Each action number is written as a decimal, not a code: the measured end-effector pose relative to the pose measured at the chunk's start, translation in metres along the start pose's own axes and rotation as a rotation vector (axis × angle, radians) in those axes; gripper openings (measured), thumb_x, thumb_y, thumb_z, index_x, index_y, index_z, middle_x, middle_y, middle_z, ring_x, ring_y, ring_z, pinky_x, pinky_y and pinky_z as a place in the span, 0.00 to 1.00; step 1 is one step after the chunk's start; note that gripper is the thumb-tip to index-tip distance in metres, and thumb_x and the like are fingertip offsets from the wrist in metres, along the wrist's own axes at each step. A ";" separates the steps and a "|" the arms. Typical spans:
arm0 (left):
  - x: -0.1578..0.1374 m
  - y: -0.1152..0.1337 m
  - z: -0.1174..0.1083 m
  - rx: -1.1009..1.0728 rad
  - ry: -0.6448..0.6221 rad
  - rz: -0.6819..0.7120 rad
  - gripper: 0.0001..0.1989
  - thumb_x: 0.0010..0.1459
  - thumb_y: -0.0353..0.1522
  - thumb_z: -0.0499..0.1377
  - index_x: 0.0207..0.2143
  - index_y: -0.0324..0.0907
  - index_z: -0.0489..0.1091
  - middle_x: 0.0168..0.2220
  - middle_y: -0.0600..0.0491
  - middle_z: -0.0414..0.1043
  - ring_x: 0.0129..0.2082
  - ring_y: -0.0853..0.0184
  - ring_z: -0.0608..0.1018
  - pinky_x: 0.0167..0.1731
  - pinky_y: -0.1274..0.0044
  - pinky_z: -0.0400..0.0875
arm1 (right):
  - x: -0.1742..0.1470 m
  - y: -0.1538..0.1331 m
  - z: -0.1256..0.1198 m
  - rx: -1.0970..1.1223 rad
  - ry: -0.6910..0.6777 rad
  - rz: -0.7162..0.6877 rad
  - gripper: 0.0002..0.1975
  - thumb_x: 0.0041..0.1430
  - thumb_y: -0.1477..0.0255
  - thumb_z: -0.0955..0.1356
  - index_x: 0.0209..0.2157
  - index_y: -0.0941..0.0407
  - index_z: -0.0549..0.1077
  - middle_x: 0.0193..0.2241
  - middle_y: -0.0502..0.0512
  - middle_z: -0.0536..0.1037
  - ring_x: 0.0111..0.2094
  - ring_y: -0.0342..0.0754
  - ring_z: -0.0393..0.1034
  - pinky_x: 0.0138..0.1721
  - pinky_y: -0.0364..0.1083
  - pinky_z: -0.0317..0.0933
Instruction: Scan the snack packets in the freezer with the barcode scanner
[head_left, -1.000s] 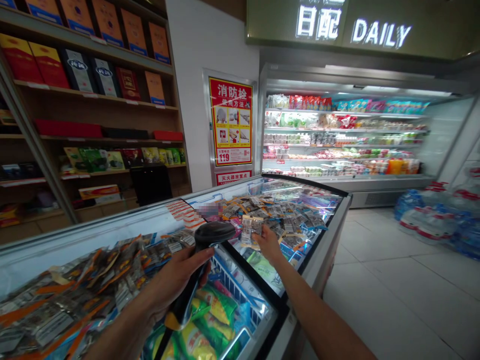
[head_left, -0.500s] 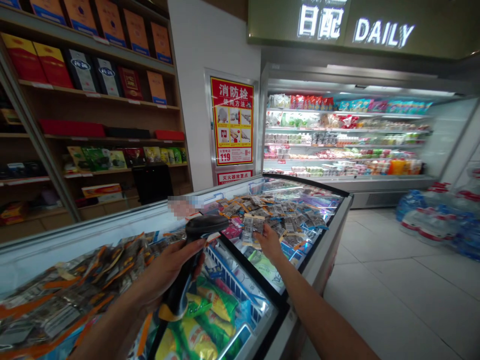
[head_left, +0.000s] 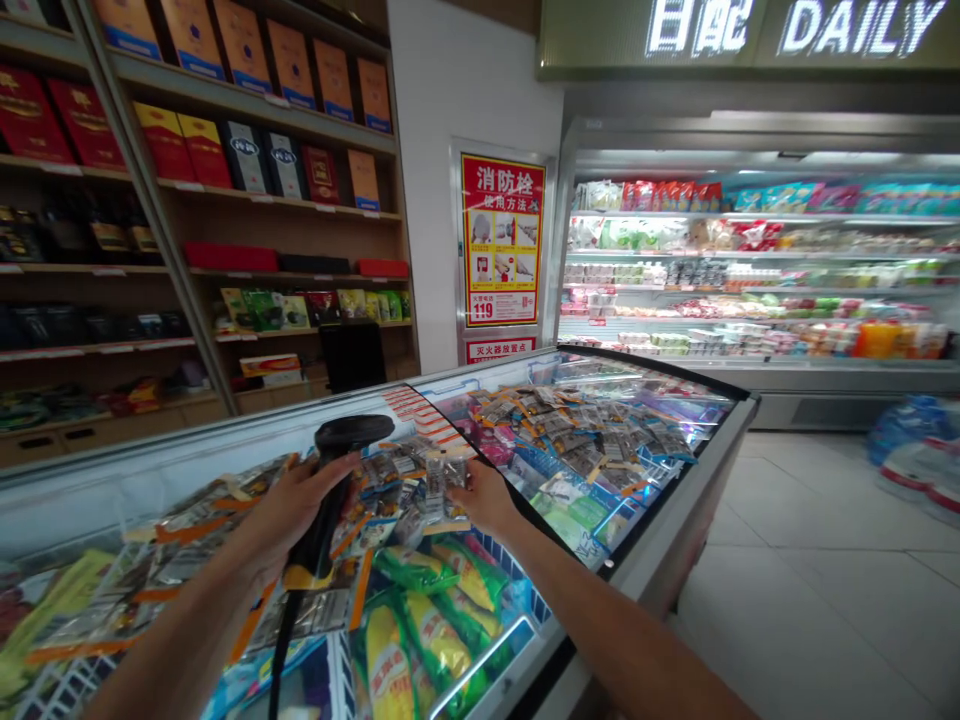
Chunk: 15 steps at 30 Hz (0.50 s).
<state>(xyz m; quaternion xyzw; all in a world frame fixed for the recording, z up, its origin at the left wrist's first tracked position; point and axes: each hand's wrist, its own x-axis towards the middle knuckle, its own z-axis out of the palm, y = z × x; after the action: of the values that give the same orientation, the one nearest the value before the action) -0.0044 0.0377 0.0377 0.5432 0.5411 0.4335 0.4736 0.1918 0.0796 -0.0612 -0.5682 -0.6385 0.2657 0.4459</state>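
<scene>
A person's left hand [head_left: 300, 500] grips a black handheld scanner [head_left: 328, 515] while the right hand [head_left: 486, 497] holds a small packet [head_left: 441, 490] over a chest freezer [head_left: 709, 475] of packaged goods [head_left: 397, 650]. Behind, a lit "DAILY" sign [head_left: 859, 28] glows above a stocked refrigerated case [head_left: 832, 381].

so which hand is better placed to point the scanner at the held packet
Probably the left hand: it grips the scanner by its handle, while the right hand holds the packet.

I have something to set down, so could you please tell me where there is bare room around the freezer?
Bare floor shows to the right, between the freezer, the chiller and the water bottles. The freezer is crowded: packets and green bags lie below the left hand with its scanner and the right hand with its packet.
</scene>
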 end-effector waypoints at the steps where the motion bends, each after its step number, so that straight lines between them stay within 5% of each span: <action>1: -0.002 0.001 -0.002 0.003 0.007 -0.003 0.17 0.44 0.45 0.57 0.23 0.39 0.62 0.16 0.58 0.65 0.16 0.74 0.65 0.19 0.81 0.59 | -0.001 -0.006 0.007 0.003 -0.029 0.014 0.10 0.44 0.77 0.65 0.32 0.56 0.72 0.25 0.49 0.75 0.26 0.44 0.68 0.25 0.40 0.58; 8: -0.002 0.004 -0.001 -0.007 -0.011 0.005 0.18 0.43 0.46 0.57 0.20 0.39 0.62 0.15 0.59 0.64 0.16 0.75 0.64 0.18 0.82 0.57 | -0.010 -0.020 0.021 -0.217 -0.066 -0.054 0.16 0.46 0.67 0.67 0.39 0.55 0.71 0.30 0.53 0.75 0.31 0.47 0.69 0.30 0.42 0.58; 15: 0.002 0.005 0.017 0.048 -0.058 -0.014 0.19 0.43 0.48 0.56 0.21 0.40 0.64 0.14 0.58 0.64 0.15 0.73 0.66 0.17 0.81 0.57 | -0.006 -0.002 -0.006 -0.478 -0.074 -0.196 0.16 0.53 0.61 0.62 0.40 0.54 0.71 0.36 0.55 0.75 0.39 0.50 0.67 0.38 0.45 0.58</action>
<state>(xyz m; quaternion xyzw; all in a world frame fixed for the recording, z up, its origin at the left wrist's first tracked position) 0.0135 0.0393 0.0399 0.5627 0.5413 0.4012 0.4790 0.1959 0.0729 -0.0585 -0.5828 -0.7511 0.0832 0.2988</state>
